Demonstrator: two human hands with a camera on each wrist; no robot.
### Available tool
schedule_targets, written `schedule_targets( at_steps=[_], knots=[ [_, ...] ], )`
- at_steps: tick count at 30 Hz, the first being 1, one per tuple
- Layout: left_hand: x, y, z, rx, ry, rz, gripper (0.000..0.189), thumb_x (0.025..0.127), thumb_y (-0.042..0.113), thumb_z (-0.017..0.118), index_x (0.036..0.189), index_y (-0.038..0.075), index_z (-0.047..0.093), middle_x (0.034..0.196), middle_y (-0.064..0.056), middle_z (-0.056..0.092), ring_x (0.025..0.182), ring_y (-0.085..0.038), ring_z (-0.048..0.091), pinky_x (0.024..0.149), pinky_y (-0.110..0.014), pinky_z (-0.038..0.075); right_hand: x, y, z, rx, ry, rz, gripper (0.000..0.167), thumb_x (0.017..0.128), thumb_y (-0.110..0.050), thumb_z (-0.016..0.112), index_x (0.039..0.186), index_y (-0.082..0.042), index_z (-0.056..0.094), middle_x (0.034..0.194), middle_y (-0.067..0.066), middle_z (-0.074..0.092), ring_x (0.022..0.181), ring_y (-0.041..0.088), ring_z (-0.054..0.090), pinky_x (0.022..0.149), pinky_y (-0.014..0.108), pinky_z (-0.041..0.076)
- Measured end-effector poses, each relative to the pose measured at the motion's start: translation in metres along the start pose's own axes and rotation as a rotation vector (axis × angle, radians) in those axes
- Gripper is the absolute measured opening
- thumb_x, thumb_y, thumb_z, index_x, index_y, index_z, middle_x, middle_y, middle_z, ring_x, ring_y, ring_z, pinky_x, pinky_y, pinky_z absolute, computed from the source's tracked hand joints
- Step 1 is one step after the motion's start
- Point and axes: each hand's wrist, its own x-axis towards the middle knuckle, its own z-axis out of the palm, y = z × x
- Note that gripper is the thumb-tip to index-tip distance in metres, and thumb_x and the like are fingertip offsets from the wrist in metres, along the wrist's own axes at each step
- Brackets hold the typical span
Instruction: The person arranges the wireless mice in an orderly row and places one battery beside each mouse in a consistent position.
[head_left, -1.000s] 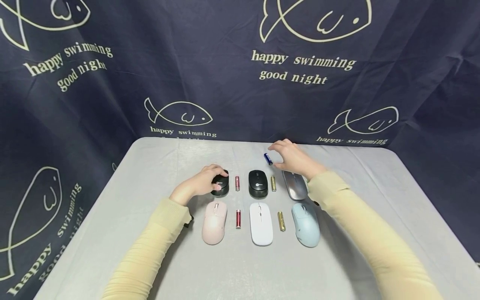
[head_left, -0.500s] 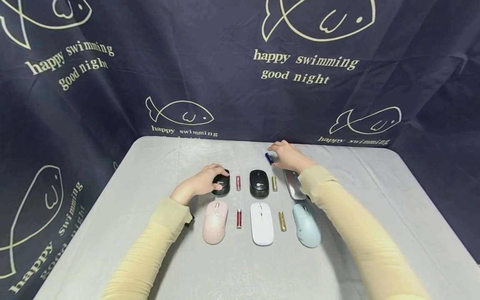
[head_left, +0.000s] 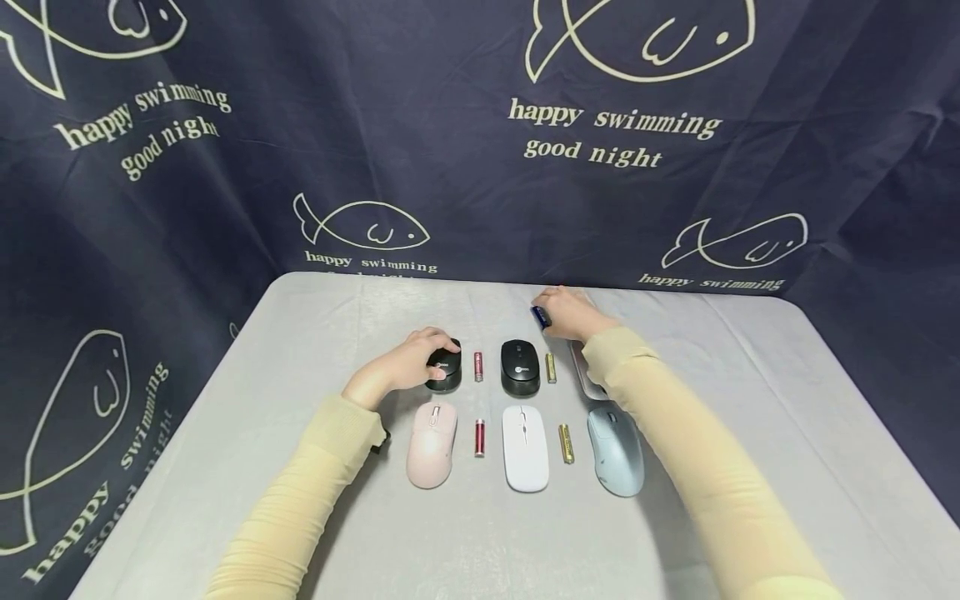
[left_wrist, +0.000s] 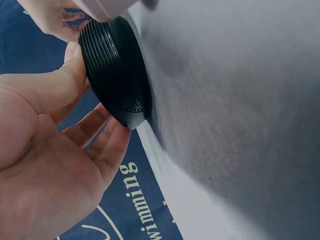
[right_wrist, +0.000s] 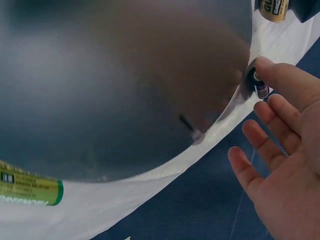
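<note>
My left hand [head_left: 408, 360] grips a black mouse [head_left: 447, 367] at the far left of the back row, thumb and fingers on opposite sides. In the left wrist view that black mouse [left_wrist: 115, 70] shows its ribbed side. At the table's back, my right hand [head_left: 573, 315] pinches a dark blue battery [head_left: 541, 317]; in the right wrist view the thumb lies on the battery [right_wrist: 261, 86], and the index fingertip is hidden. Under the right wrist sits a grey mouse [head_left: 587, 371], partly covered by the sleeve.
Another black mouse [head_left: 520, 367] stands mid-row. In front lie pink [head_left: 432, 445], white [head_left: 525, 448] and pale blue [head_left: 616, 451] mice. Red batteries [head_left: 479, 438] and gold batteries [head_left: 566, 443] lie between columns. The right wrist view shows a green-ended battery [right_wrist: 32, 189]. Behind hangs a navy curtain [head_left: 465, 125].
My right hand has come down and slightly left, its fingers closing in on the blue battery. The sleeve now covers more of the grey mouse. My left hand stays on the black mouse.
</note>
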Motion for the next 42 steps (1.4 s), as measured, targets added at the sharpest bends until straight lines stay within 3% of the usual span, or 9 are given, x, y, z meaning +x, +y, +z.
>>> schedule_targets(
  at_steps=[6,20,29,42],
  knots=[
    [0.000,-0.001,0.001,-0.005,-0.004,-0.009,0.043,0.087,0.010,0.066,0.128,0.008,0.056,0.140,-0.014,0.042,0.130,-0.035,0.035,0.108,-0.048,0.030,0.003,0.001,0.003,-0.012,-0.018,0.005,0.053,0.072,-0.008,0.072,0.124,-0.004,0.060,0.129,0.016,0.056,0.122,0.036,0.048,0.092,0.058,0.043],
    [0.000,0.002,-0.001,-0.008,-0.012,-0.018,0.044,0.087,0.011,0.066,0.129,0.008,0.055,0.142,-0.014,0.041,0.131,-0.034,0.034,0.109,-0.048,0.030,0.003,0.000,0.003,-0.031,0.004,-0.013,0.047,0.073,-0.007,0.073,0.119,-0.004,0.063,0.122,0.017,0.060,0.117,0.037,0.052,0.091,0.056,0.045],
    [-0.002,0.004,-0.001,-0.010,-0.001,-0.006,0.044,0.086,0.010,0.067,0.128,0.008,0.056,0.140,-0.015,0.042,0.130,-0.035,0.036,0.109,-0.049,0.030,0.000,0.001,0.001,-0.016,0.009,0.013,0.050,0.073,-0.009,0.075,0.121,-0.004,0.062,0.127,0.015,0.058,0.119,0.036,0.049,0.092,0.058,0.042],
    [-0.002,0.001,-0.001,-0.003,0.006,0.016,0.043,0.086,0.008,0.067,0.127,0.006,0.056,0.139,-0.016,0.043,0.130,-0.038,0.035,0.109,-0.050,0.029,-0.022,0.004,-0.025,0.029,0.065,0.009,0.052,0.070,-0.019,0.079,0.117,-0.003,0.065,0.118,0.014,0.062,0.112,0.033,0.049,0.087,0.052,0.041]
  ],
)
